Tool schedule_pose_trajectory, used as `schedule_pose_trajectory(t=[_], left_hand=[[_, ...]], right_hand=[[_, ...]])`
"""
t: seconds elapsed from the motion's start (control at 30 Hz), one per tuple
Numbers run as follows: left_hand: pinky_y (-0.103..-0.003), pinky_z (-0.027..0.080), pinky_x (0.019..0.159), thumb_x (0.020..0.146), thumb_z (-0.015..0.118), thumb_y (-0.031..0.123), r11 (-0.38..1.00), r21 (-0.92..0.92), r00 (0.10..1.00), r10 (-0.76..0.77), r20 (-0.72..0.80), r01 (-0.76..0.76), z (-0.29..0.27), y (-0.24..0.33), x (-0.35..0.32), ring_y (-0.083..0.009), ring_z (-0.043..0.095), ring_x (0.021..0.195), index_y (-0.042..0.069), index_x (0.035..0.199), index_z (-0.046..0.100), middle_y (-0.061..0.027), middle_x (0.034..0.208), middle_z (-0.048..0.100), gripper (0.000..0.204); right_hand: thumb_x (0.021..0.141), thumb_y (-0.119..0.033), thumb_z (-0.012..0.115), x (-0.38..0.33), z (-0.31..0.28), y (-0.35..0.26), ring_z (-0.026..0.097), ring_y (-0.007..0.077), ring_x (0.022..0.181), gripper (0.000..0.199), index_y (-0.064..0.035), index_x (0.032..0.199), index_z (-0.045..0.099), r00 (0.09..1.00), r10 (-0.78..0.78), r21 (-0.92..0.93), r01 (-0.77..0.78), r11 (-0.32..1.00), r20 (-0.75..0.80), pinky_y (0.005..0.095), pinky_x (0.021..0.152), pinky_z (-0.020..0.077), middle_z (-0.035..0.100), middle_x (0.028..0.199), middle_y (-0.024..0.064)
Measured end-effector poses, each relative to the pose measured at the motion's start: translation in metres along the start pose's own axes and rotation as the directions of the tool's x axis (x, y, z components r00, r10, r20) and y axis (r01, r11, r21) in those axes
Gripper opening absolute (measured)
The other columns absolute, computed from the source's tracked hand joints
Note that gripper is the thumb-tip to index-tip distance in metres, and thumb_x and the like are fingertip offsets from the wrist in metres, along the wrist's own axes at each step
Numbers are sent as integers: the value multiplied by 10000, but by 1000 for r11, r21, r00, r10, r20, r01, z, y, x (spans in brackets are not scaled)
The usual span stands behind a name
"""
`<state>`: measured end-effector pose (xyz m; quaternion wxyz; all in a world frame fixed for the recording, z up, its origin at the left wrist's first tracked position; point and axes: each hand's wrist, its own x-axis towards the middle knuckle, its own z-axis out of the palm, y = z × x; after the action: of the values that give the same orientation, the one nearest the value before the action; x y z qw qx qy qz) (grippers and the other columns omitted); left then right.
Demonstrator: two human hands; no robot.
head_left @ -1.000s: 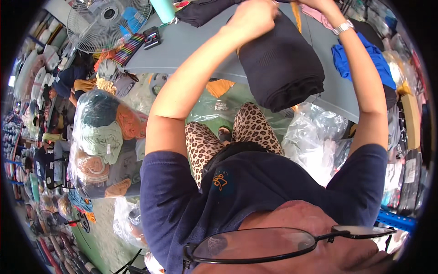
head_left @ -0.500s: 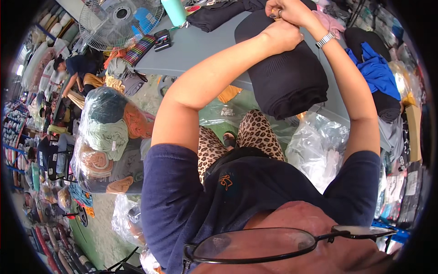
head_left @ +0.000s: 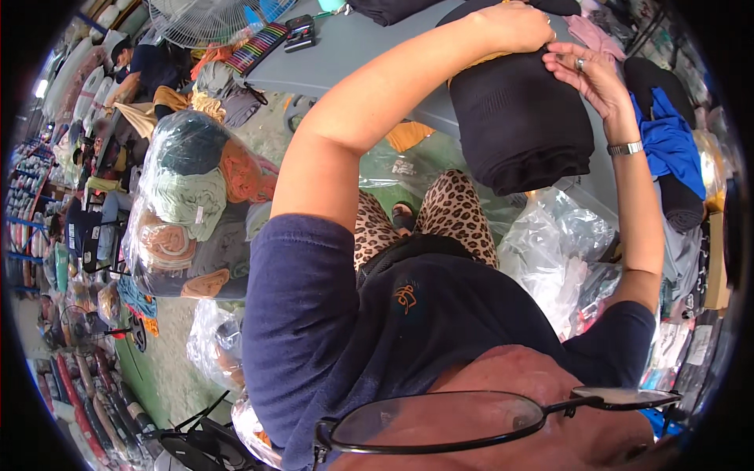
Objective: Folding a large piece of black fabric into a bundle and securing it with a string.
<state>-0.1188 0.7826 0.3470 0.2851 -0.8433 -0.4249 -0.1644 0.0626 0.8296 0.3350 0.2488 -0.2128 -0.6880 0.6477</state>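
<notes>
A thick black fabric roll lies on the grey table, its near end jutting past the edge. A narrow yellow strip crosses the roll, running beneath my left wrist. On top of the roll, my left hand is closed, fingers curled, where the strip runs; its fingertips are partly hidden. My right hand is at the roll's right side, fingers stretched out and thumb apart, its fingertips close to the left hand's and near the black fabric.
The grey table bears a fan, a set of colored pens and a small black case. Blue cloth hangs at the right. A plastic-wrapped fabric bundle stands left, and clear plastic lies below the roll.
My hands were together at the roll's far top; the right has come down to its right side and opened. The left has moved right. The whole view has shifted, and more yellow strip shows.
</notes>
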Motion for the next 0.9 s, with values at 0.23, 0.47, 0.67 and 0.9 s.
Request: schedule_pose_trajectory(t=[0.23, 0.47, 0.67, 0.9], left_hand=[[-363, 475, 600, 714, 483, 111, 996, -69, 989, -60, -136, 51, 5, -1, 3, -292, 592, 686, 17, 673, 595, -179, 708, 579, 152], [-369, 474, 580, 711, 468, 85, 851, -485, 979, -194, 59, 198, -22, 16, 7, -299, 585, 630, -21, 627, 572, -201, 626, 557, 170], [-390, 464, 678, 810, 441, 212, 890, -368, 963, -259, 77, 269, -12, 17, -13, -326, 584, 784, 9, 875, 555, -171, 819, 599, 241], [-387, 416, 784, 804, 501, 204, 549, -639, 817, -525, 238, 539, -24, 30, -41, -337, 523, 932, -14, 1003, 433, -226, 896, 570, 303]], right_hand=[[818, -63, 448, 17, 5, 3, 598, 164, 812, 229, 83, 992, 482, 990, 108, -31, -111, 993, -89, 222, 718, 507, 575, 916, 166], [822, -151, 443, 34, 9, 19, 498, 27, 510, 202, 8, 863, 561, 982, 40, -316, -98, 944, -186, 132, 452, 413, 613, 731, 44], [824, -167, 456, 22, 21, 25, 469, 28, 478, 192, -24, 769, 572, 976, -65, -395, -23, 918, -207, 150, 415, 372, 607, 680, 27], [817, -224, 525, 19, 16, 32, 444, 37, 432, 195, -43, 774, 583, 939, -132, -266, 45, 963, -318, 170, 374, 341, 583, 639, 14]])
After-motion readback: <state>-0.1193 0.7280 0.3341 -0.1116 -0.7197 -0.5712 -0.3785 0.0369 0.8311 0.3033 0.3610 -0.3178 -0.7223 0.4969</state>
